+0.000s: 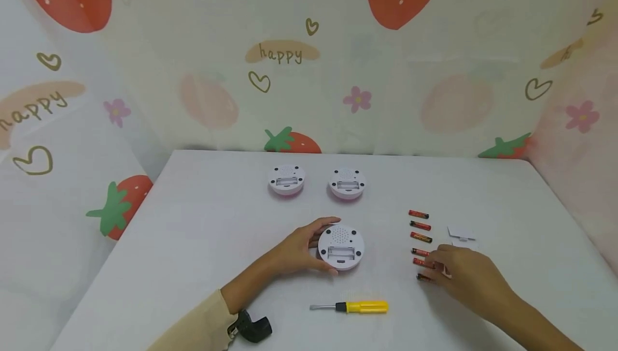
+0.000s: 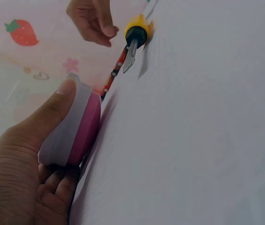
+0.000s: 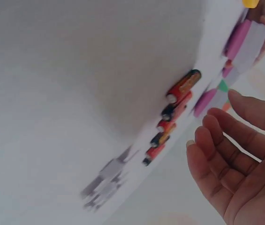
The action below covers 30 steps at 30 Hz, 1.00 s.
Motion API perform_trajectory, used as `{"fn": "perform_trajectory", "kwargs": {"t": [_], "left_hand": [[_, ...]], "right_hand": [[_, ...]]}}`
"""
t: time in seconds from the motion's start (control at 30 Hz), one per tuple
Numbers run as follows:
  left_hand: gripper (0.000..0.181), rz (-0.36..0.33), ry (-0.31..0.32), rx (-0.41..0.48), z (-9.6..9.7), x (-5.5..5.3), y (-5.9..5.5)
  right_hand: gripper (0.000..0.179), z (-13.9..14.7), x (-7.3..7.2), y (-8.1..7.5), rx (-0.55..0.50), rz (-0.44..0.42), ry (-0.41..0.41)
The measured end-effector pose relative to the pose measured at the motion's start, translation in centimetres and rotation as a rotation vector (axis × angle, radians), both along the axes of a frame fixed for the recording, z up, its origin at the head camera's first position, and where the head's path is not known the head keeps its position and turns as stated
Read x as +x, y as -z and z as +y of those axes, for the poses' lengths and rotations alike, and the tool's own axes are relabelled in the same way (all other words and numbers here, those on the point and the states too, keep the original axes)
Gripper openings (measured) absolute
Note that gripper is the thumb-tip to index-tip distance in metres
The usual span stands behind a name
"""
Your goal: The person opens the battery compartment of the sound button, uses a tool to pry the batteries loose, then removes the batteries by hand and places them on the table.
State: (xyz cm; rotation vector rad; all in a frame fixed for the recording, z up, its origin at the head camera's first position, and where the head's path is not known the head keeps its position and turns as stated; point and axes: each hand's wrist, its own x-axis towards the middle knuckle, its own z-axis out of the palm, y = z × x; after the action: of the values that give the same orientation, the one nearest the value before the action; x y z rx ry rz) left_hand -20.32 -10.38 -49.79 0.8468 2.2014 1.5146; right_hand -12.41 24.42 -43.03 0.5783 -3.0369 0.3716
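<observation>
My left hand [image 1: 293, 253] grips the side of a round white device [image 1: 340, 239], thumb at the near edge and fingers round the far side. The device lies with its bare battery compartment facing up; its pink side shows below in the left wrist view. My right hand [image 1: 465, 275] is over the near end of a row of red-and-black batteries [image 1: 421, 237]. In the right wrist view its fingers [image 3: 226, 154] are loosely bent with nothing between them, beside several batteries [image 3: 184, 86]. The hand partly hides the nearest batteries in the head view.
Two more round devices [image 1: 287, 179] stand farther back, battery compartments up. A yellow-handled screwdriver [image 1: 367, 307] lies in front of the held device. Small white covers [image 1: 461, 232] lie right of the batteries. A strawberry-print sheet [image 1: 396, 99] hangs behind the white table [image 1: 217, 195].
</observation>
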Motion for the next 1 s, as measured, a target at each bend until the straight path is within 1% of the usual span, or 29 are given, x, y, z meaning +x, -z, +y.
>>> {"fn": "perform_trajectory", "kwargs": {"t": [0.07, 0.13, 0.2, 0.4, 0.57, 0.7, 0.8, 0.9, 1.0], "left_hand": [[0.102, 0.001, -0.004, 0.02, 0.1, 0.1, 0.0], [0.098, -0.001, -0.004, 0.032, 0.1, 0.1, 0.0], [0.095, -0.009, -0.003, 0.036, 0.1, 0.2, 0.1], [0.095, -0.013, 0.004, 0.025, 0.1, 0.1, 0.2], [0.099, -0.015, 0.003, 0.033, 0.2, 0.0, 0.4], [0.096, -0.027, 0.004, 0.05, 0.2, -0.1, 0.4], [0.092, -0.031, 0.005, 0.052, 0.1, -0.1, 0.4], [0.091, -0.034, 0.005, 0.048, 0.0, -0.1, 0.3], [0.089, -0.045, 0.003, 0.047, -0.3, -0.2, 0.1]], "right_hand": [[0.019, -0.9, -0.1, -0.3, -0.003, 0.021, -0.025], [0.029, -1.8, -0.3, -0.6, -0.008, 0.029, -0.043], [0.039, -2.9, -0.6, -0.8, -0.026, 0.014, -0.054], [0.063, -5.9, -1.9, -1.0, -0.094, -0.112, -0.092], [0.076, -7.6, -3.1, -0.6, -0.154, -0.22, -0.127], [0.081, -8.5, -3.9, 0.0, -0.221, -0.307, -0.153], [0.082, -9.1, -4.3, 0.3, -0.251, -0.348, -0.16], [0.082, -9.4, -4.5, 0.3, -0.263, -0.363, -0.168], [0.08, -9.7, -4.8, 0.3, -0.279, -0.357, -0.181]]}}
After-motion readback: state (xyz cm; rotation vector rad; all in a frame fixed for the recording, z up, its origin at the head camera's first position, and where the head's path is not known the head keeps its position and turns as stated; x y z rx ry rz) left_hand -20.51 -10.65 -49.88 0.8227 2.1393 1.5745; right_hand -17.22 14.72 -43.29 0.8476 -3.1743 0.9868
